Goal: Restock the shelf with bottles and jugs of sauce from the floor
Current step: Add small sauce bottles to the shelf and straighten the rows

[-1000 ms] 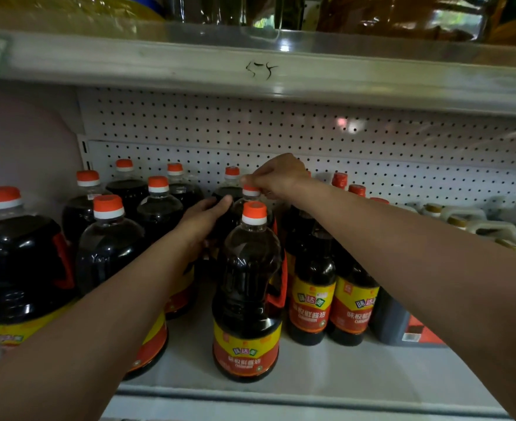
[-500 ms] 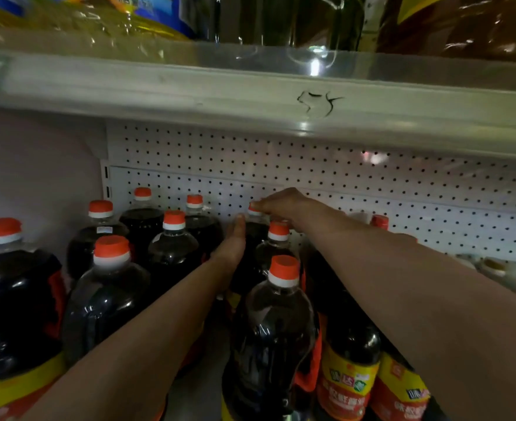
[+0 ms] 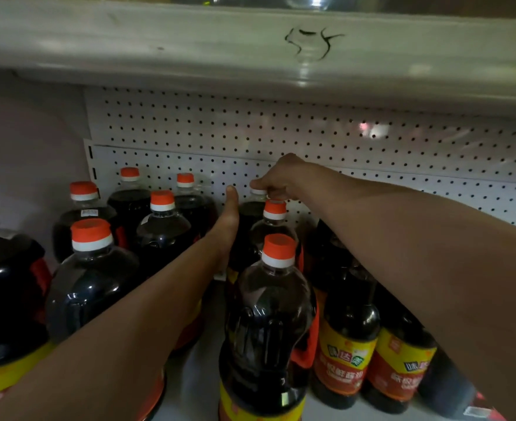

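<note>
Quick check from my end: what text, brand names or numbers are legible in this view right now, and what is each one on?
Black handwritten scrawl on the grey front edge of the upper shelf: roughly "55", not certain.
Yellow-and-red label on the slim dark sauce bottle: Chinese characters, too blurred to quote.
Matching label on the slim bottle to its right: cut off and blurred.
White sticker on a rear dark jug: too small.

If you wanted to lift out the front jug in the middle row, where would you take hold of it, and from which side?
Probably the orange handle on the front jug, taken from the right front. The handle shows on the jug's right flank, and the jug stands upright at the shelf edge with nothing before it. Slim bottles crowd that side, so the narrow neck under the cap, taken from above, is the fallback.
</note>
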Available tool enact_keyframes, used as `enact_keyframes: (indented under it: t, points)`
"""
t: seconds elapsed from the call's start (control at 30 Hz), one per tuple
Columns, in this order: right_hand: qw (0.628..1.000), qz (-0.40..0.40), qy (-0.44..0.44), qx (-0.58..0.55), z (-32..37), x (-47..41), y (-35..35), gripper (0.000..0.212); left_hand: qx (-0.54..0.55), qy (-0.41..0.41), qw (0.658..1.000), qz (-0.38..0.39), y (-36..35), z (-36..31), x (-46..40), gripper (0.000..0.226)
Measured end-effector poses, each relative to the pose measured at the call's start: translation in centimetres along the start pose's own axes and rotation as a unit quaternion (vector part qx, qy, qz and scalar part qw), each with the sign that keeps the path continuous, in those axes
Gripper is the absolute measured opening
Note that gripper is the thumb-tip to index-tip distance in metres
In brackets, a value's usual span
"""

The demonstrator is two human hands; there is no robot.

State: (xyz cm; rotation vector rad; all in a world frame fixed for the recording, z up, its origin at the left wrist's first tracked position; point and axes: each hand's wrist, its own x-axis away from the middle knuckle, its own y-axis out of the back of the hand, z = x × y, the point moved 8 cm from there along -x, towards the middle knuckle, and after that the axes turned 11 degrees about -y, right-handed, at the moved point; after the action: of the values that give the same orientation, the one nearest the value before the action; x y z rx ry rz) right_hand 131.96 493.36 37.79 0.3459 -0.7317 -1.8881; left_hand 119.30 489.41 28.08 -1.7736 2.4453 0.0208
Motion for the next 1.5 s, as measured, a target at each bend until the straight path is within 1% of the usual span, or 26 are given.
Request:
enact_keyframes:
  t: [0.07,0.13,0.2,0.27,0.3,0.33,0.4,0.43,0.53,0.63,0.7,0.87,0.9,0.97,1.0,1.1,1.13,1.2,1.3,1.37,1.43,1.5]
  points:
    - [1.000,-0.002,-0.003,0.005,-0.1,0.2,0.0,0.042,-0.019,-0.010,1.000,0.011,-0.1,0.2,-0.3,0.079]
    - [1.000,-0.001,-0.002,0.016,-0.1,0.3,-0.2,0.043,-0.005,0.003,1.000,0.008,0.3,0.8,-0.9,0.089]
    - [1.000,-0.002,0.001,0.013,0.0,0.3,-0.1,0.046,-0.001,0.004,1.000,-0.003,0.6,0.7,-0.9,0.104]
    - [1.000,-0.002,0.004,0.018,0.0,0.8,0.1,0.050,0.003,0.010,1.000,0.009,0.2,1.0,-1.1,0.129]
    - [1.000,-0.005,0.005,0.028,0.0,1.1,0.3,0.046,0.002,0.015,1.000,0.012,0.1,1.0,-0.9,0.131]
    - [0.999,-0.010,0.004,0.041,0.0,1.4,0.4,0.044,0.003,0.016,1.000,0.001,0.2,0.8,-0.6,0.122]
    - [0.998,-0.015,0.008,0.061,0.0,1.5,0.6,0.046,0.011,0.014,1.000,-0.007,0.4,0.3,-0.4,0.096]
    - [0.998,-0.018,0.011,0.066,0.1,1.6,0.6,0.048,0.018,0.014,1.000,0.003,0.3,0.4,-0.7,0.090]
    - [0.998,-0.016,0.017,0.058,0.4,1.5,0.6,0.054,0.018,0.011,1.000,0.009,0.1,0.6,-1.2,0.087]
    - [0.998,-0.012,0.019,0.059,0.1,1.3,0.8,0.048,0.016,0.007,1.000,0.013,0.0,0.8,-1.2,0.090]
    - [0.998,-0.007,0.014,0.054,-0.1,1.0,1.0,0.048,0.023,0.007,0.999,0.029,-0.4,0.9,-1.1,0.089]
    - [0.999,-0.005,-0.005,0.047,-0.8,0.4,1.8,0.059,0.048,-0.009,0.998,0.046,-1.6,0.8,-1.6,0.071]
    - [0.999,-0.006,-0.006,0.048,-0.9,0.3,2.0,0.060,0.044,-0.010,0.998,0.044,-1.6,0.7,-1.6,0.073]
    - [0.999,-0.004,-0.012,0.050,-1.0,0.3,2.2,0.062,0.044,-0.002,0.997,0.056,-1.8,1.1,-2.1,0.087]
    - [0.999,-0.002,-0.017,0.048,-1.1,0.4,2.3,0.063,0.042,-0.002,0.997,0.063,-1.9,1.5,-2.4,0.090]
    - [0.996,0.006,-0.027,0.090,-1.1,1.1,2.6,0.059,0.033,-0.020,0.996,0.079,-2.1,1.4,-2.3,0.078]
    - [0.994,0.006,-0.024,0.105,-1.0,1.3,2.6,0.057,0.032,-0.021,0.996,0.077,-2.0,1.5,-2.3,0.078]
    - [0.993,0.005,-0.020,0.115,-0.9,1.3,2.8,0.056,0.031,-0.019,0.996,0.087,-1.8,1.7,-2.2,0.089]
    - [0.995,0.002,-0.030,0.100,-1.1,0.6,2.7,0.058,0.051,-0.008,0.994,0.094,-1.5,2.9,-3.1,0.119]
    - [0.994,0.004,-0.031,0.100,-1.3,0.2,2.6,0.060,0.046,-0.020,0.994,0.097,-1.6,2.8,-3.0,0.119]
    - [0.995,0.010,-0.026,0.094,-1.3,0.1,2.7,0.059,0.034,-0.033,0.995,0.089,-1.6,2.3,-2.6,0.110]
    - [0.995,0.019,-0.029,0.094,-1.4,0.0,3.0,0.060,0.037,-0.038,0.994,0.097,-1.7,2.2,-2.7,0.116]
